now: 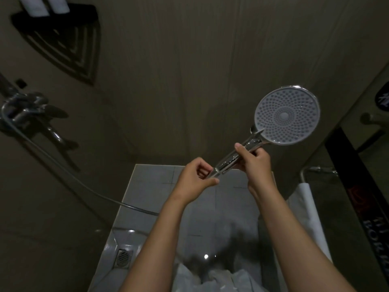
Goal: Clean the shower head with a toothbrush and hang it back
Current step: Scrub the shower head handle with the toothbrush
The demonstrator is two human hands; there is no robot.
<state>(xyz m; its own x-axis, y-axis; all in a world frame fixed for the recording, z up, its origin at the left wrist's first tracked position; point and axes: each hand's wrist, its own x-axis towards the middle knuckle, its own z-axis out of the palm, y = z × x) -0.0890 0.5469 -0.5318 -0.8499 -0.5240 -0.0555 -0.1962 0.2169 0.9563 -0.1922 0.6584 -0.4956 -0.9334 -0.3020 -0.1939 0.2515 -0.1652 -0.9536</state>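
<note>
The shower head [287,115] is held up in mid-air, its handle [230,159] gripped by the right hand [255,163] and pinched at its end by the left hand [194,179]; no toothbrush is seen, so scrubbing and rehanging are judged undone

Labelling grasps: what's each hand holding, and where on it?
Both hold the shower head: right hand grips the chrome handle mid-length, left hand pinches the handle's bottom end.
</note>
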